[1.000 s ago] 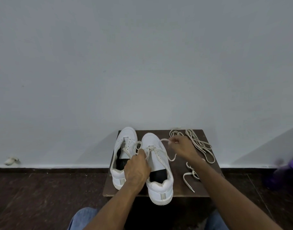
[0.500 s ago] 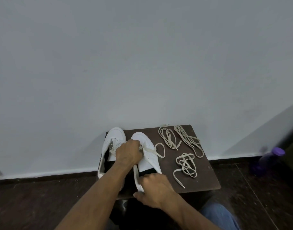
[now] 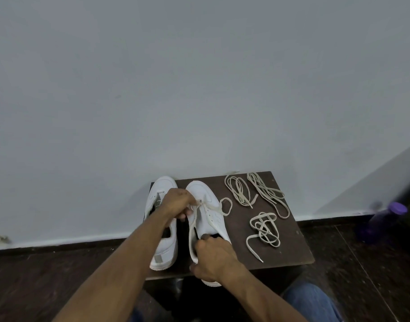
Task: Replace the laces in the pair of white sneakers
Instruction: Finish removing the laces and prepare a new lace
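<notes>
Gripping sneaker [image 3: 209,212] heel — right hand [image 3: 214,257], table [image 3: 290,254] edge.

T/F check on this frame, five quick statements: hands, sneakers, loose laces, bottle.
1. The left hand pinches the lace on the right sneaker. True.
2. The right hand rests flat on the table. False: it grips the heel end of the right sneaker.
3. Three loose lace bundles lie on the table right of the sneakers: two far ones and a near one. True.
4. The purple bottle stands on the table. False: it is on the floor to the right.
5. The left sneaker lies upside down. False: it stands upright, opening up.
</notes>
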Demonstrator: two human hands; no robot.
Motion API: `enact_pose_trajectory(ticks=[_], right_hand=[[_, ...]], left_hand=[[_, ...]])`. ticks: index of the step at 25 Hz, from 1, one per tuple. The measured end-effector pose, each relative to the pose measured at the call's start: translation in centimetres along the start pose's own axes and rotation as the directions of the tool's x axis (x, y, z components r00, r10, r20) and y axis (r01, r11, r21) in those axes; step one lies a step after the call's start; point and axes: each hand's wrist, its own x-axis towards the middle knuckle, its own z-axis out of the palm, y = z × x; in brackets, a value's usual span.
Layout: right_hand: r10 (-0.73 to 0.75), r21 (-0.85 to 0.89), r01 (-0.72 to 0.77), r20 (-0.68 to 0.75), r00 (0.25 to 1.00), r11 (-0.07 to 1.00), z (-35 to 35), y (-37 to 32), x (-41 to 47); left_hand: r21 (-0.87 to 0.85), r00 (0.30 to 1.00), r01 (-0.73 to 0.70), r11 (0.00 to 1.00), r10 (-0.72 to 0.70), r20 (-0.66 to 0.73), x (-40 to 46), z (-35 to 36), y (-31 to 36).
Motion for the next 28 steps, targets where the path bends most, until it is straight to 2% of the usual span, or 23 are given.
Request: enact_pose_trajectory(ticks=[2,4,6,9,12,14,17,19,20,21,22,23,24,25,26,27,28], right_hand=[[0.012,0.008,-0.012,0.008,1.0,1.0,-0.1,-0.1,0.0],[0.017,0.008,-0.017,0.02,1.0,1.0,-0.3,-0.1,0.2],[0.02,0.01,-0.02,0.026,0.999,1.0,-0.2,-0.1,0.4],[0.022,0.021,-0.023,0.025,0.999,1.0,-0.1,0.1,0.6],[0.02,0.018,-0.02,0.033,0.999,1.0,-0.1,0.1,0.7],[0.024,0.019,-0.024,0.035,0.999,1.0,-0.3,0.1,0.6],[0.031,0.021,-0.032,0.042,0.999,0.999,-0.5,0.0,0.5],[0.03,0.014,-0.031,0.047,0.998,0.999,-0.6,-0.1,0.4],[0.031,0.016,-0.032,0.051,0.998,0.999,-0.7,0.0,0.5],[0.029,0.019,-0.03,0.055,0.998,0.999,-0.7,0.0,0.5],[0.027,0.018,-0.028,0.058,0.998,0.999,-0.8,0.0,0.5],[0.024,0.014,-0.025,0.058,0.998,1.0,-0.8,-0.1,0.6],[0.022,0.011,-0.023,0.058,0.998,1.0,-0.8,-0.1,0.6],[0.021,0.009,-0.021,0.057,0.998,1.0,-0.8,-0.1,0.6],[0.02,0.008,-0.021,0.053,0.998,1.0,-0.8,-0.1,0.6],[0.021,0.007,-0.021,0.046,0.999,1.0,-0.7,0.0,0.5],[0.02,0.006,-0.02,0.04,0.999,1.0,-0.7,0.0,0.5]], left_hand=[[0.224,0.988,-0.043,0.974,0.009,0.154,0.1,-1.1,1.2],[0.452,0.961,-0.13,0.882,0.0,0.277,0.0,-0.9,2.5],[0.487,0.952,-0.158,0.859,0.003,0.305,-0.7,-0.1,3.3],[0.189,0.971,-0.086,0.978,0.04,0.235,-2.2,0.4,3.9],[-0.13,0.993,-0.063,0.989,0.076,0.095,-3.6,-1.1,4.7],[-0.417,0.998,-0.056,0.907,0.06,-0.004,-4.3,-2.1,5.5],[-0.766,0.999,-0.04,0.642,0.024,-0.031,-4.6,-2.9,6.5],[-0.865,0.999,-0.041,0.499,0.018,-0.037,-4.4,-3.1,6.7],[-0.883,0.999,-0.052,0.467,0.012,-0.052,-4.0,-2.9,6.6],[-0.876,0.997,-0.065,0.478,0.003,-0.072,-3.5,-2.5,6.3],[-0.833,0.996,-0.077,0.548,0.001,-0.091,-2.8,-2.1,5.9],[-0.738,0.995,-0.088,0.669,0.018,-0.102,-1.9,-1.6,5.2],[-0.571,0.994,-0.104,0.815,0.058,-0.098,-1.1,-1.2,4.4],[-0.335,0.99,-0.136,0.932,0.119,-0.07,-0.4,-0.7,3.5],[-0.073,0.983,-0.182,0.981,0.182,-0.007,0.1,-0.3,2.6],[0.173,0.972,-0.231,0.957,0.222,0.074,0.6,0.2,1.7],[0.36,0.963,-0.267,0.894,0.232,0.137,0.8,0.5,1.0]])
